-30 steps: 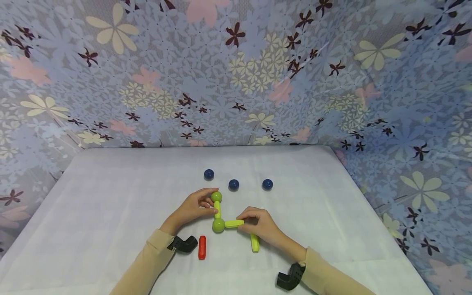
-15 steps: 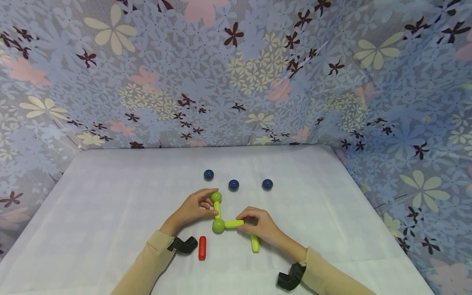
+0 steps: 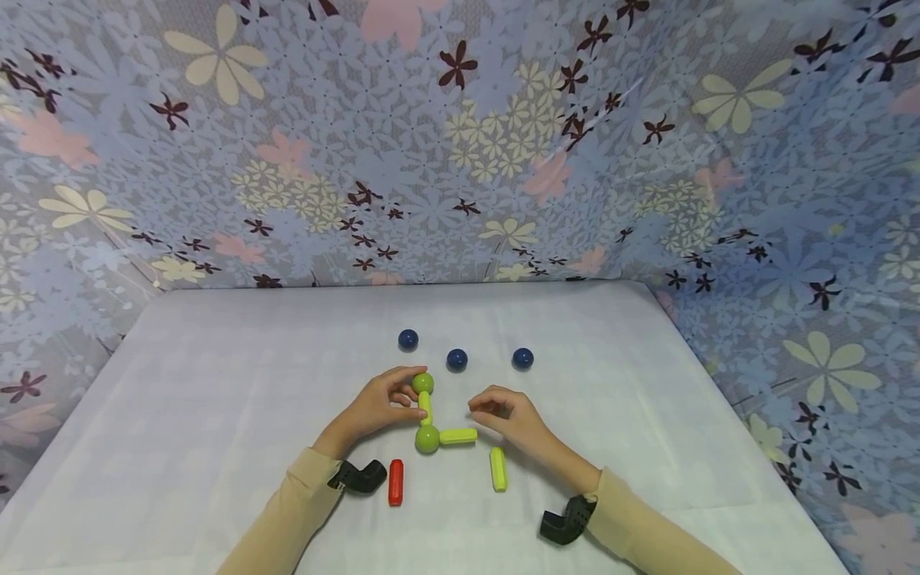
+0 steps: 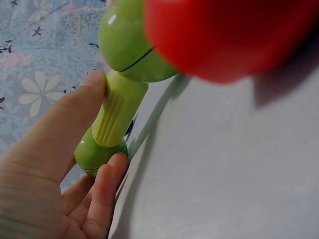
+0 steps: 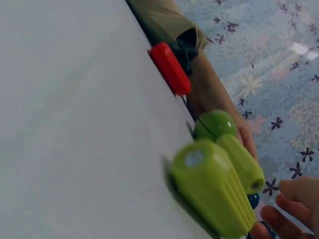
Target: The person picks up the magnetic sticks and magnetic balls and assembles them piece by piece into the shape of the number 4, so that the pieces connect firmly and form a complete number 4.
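Observation:
My left hand (image 3: 377, 406) grips an L-shaped assembly of rods and balls, its thumb on the yellow-green rod (image 4: 114, 109) and its fingers around the far green ball (image 3: 423, 383). At the corner sits the near green ball (image 3: 427, 439), from which a second yellow-green rod (image 3: 458, 436) points right. Just beyond that rod's free end, my right hand (image 3: 513, 417) hovers with loosely bent fingers, holding nothing. A loose yellow-green rod (image 3: 499, 469) lies below the right hand. Near the left wrist lies a red rod (image 3: 396, 482), large and blurred in the left wrist view.
Beyond the hands, a left blue ball (image 3: 408, 339), a middle blue ball (image 3: 457, 359) and a right blue ball (image 3: 523, 358) rest on the white-covered table (image 3: 237, 359). Flowered fabric (image 3: 402, 160) rises behind the table and along its right side.
My right hand has let go of the second yellow-green rod and moved slightly up and right. The left hand keeps its hold, and the assembly stays in place.

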The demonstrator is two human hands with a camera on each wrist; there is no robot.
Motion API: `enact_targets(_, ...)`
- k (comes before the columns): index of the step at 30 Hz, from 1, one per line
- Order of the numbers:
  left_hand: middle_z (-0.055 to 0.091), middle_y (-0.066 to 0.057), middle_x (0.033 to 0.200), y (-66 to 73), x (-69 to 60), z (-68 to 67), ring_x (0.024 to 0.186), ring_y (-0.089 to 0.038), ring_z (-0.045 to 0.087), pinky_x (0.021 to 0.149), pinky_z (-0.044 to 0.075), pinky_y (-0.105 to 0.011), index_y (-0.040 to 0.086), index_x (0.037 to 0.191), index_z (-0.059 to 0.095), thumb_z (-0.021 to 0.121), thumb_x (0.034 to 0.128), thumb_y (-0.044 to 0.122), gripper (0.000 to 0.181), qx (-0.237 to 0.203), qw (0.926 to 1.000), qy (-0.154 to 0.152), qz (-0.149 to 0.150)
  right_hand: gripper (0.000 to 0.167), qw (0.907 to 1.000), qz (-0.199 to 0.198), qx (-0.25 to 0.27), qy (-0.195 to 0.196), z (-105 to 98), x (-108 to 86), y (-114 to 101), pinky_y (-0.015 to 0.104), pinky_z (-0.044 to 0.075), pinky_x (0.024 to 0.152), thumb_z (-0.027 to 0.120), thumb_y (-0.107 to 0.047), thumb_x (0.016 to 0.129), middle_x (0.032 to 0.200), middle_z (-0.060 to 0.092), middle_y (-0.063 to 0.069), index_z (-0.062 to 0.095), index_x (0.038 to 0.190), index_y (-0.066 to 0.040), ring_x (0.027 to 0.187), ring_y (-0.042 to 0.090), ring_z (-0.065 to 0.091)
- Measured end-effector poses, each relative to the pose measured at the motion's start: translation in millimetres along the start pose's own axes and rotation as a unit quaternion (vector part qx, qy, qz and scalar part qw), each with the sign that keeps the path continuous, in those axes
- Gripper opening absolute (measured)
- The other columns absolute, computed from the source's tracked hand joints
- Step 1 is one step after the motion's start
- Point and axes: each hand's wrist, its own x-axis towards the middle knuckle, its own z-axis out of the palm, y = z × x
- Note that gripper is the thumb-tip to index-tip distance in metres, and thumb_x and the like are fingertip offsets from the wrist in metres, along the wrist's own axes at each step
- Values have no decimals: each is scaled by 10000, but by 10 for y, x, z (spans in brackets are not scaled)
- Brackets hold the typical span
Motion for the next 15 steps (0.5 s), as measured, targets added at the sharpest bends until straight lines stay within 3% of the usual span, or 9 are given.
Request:
enact_targets(5, 550, -208, 1241, -5, 5, 6, 967, -297, 619, 833, 565, -290, -12, 1403, 426, 779, 766, 66, 732, -81, 10000, 1, -21, 185, 9998, 26, -93, 156, -70, 109, -51, 179, 498, 696, 647, -9, 870, 990, 656, 244, 656, 1027, 88, 780, 34, 561)
enact_targets(11, 560, -174, 1233, -6, 6, 5, 951, -230, 618, 810, 541, -169, 15, 1394, 450, 789, 763, 103, 722, -11, 10000, 18, -50, 198, 9992, -102, -232, 307, -106, 227, -206, 189, 508, 718, 658, 23, 849, 986, 653, 277, 643, 1019, 122, 797, 102, 587)
enact_targets(15, 559, -175, 1231, -13, 3, -3, 945, -216, 619, 810, 540, -164, 23, 1386, 464, 793, 766, 142, 712, -57, 10000, 13, -15, 215, 9979, -125, -430, 478, -83, 322, -218, 198, 510, 748, 673, 13, 840, 981, 661, 248, 648, 1032, 105, 835, 174, 596)
